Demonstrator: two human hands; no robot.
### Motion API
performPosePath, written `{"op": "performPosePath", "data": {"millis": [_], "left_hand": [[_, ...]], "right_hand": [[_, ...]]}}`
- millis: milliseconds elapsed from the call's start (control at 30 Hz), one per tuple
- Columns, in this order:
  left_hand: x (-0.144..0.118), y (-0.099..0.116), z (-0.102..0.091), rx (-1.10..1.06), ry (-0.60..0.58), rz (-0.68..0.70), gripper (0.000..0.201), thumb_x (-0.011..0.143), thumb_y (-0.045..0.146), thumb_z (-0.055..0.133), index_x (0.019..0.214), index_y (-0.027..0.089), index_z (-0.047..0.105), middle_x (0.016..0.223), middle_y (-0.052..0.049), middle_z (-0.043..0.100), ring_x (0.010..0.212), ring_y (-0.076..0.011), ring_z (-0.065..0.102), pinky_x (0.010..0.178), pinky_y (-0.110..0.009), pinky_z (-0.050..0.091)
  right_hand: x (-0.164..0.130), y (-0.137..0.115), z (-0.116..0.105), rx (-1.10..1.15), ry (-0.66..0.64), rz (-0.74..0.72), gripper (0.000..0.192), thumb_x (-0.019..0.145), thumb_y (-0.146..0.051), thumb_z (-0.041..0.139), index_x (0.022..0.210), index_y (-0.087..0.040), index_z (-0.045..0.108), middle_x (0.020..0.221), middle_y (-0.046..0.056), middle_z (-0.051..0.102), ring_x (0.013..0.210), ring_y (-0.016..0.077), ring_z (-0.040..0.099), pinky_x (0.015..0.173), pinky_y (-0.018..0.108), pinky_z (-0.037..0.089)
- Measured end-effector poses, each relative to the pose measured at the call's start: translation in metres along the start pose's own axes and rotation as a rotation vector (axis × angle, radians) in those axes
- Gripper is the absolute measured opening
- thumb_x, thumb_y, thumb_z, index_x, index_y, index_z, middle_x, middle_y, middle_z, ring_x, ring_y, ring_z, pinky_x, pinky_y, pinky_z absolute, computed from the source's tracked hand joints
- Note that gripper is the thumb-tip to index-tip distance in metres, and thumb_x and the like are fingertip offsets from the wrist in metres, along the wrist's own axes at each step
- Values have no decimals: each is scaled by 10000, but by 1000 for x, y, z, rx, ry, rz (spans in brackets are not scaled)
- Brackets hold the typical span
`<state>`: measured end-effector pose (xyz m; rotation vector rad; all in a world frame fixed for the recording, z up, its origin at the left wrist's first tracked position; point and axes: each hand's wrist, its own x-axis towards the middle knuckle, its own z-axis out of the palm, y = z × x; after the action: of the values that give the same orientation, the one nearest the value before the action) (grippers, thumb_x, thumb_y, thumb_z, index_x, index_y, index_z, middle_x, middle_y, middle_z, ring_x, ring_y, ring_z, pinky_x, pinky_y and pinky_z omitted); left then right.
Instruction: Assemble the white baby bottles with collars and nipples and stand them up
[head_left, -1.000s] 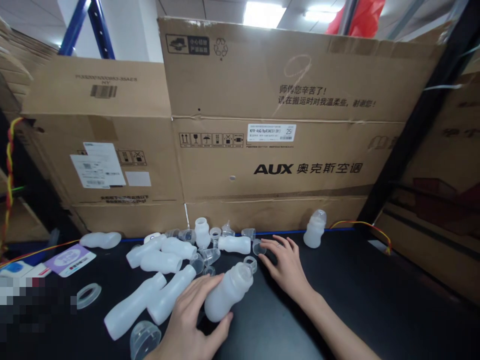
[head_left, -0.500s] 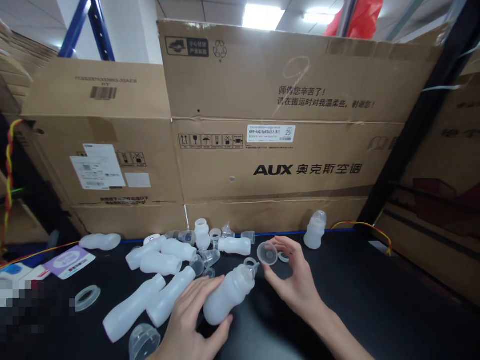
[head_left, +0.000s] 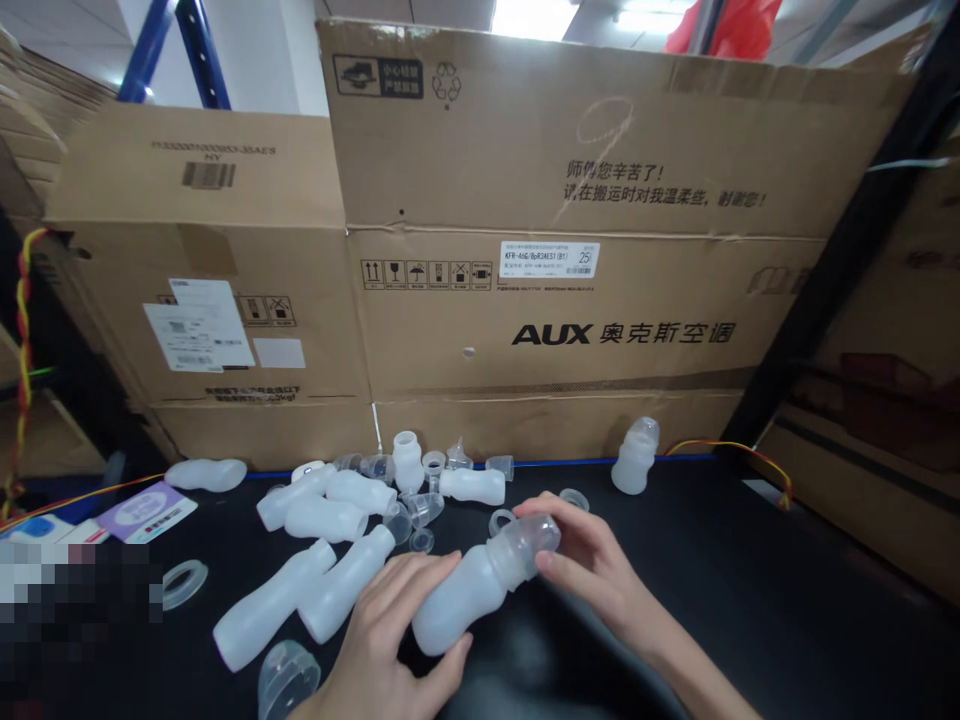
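Observation:
My left hand (head_left: 382,640) grips a white plastic bottle (head_left: 457,598) lying tilted on the black table (head_left: 735,590). My right hand (head_left: 592,565) holds a clear cap (head_left: 538,540) over the bottle's neck, fingers wrapped around it. Just behind my hands lie loose clear rings (head_left: 574,498) and a heap of similar white bottles (head_left: 330,505) with small clear caps (head_left: 424,508).
Large cardboard boxes (head_left: 540,300) wall off the back of the table. One capped bottle (head_left: 634,456) stands upright at the back right. A clear dome lid (head_left: 287,675) and a ring (head_left: 182,582) lie front left, near a purple card (head_left: 145,510). A black post (head_left: 825,260) rises at the right.
My right hand picked a clear cap off the table, carried it toward me and put it over the neck of the bottle held by my left hand.

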<state>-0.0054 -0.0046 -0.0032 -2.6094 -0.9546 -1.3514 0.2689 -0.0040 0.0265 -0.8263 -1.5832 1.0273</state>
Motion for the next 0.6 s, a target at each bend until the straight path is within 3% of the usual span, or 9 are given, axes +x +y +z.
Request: {"op": "performPosePath", "data": {"millis": [100,333,433,533,600], "left_hand": [[0,1,-1,-91,-26,-18,616,795,178,767,1386,245,608,1159,-82,774,994,-242,777,881,-329,667],[-7,-1,0,-323,37,-148,538,782,219,782,1306,291,683,1149,-38,810,946,-225,806,844,-262,660],[-9,2,0,-523,-79,-377,390,850,375,746,1220,254,728,1066,-51,825,870,-228,803,749,-261,654],[-7,8,-2,-740,-155,-622,477,884,586,672,1161,201,732,882,-60,810,753,-226,769,662,-274,615],[-2,11,-4,-850,-186,-691,540,870,647,663,1141,185,723,802,-58,792,727,-230,750,666,-287,590]], "right_hand": [[-2,-1,4,-39,-75,5,351,917,-443,760,1239,-309,718,1115,39,582,995,211,569,909,331,457],[1,3,-4,170,-203,124,425,869,-507,810,1229,-295,729,1148,47,608,1000,210,581,881,322,474],[0,1,-3,144,-208,98,459,857,-527,815,1232,-276,735,1148,58,613,1022,225,588,906,341,476],[-3,-3,2,119,-194,76,451,869,-515,805,1252,-287,733,1177,72,634,1063,247,612,938,372,488],[-5,-5,5,132,-188,72,429,874,-506,802,1249,-308,738,1234,81,653,1109,264,627,949,388,500]]}}
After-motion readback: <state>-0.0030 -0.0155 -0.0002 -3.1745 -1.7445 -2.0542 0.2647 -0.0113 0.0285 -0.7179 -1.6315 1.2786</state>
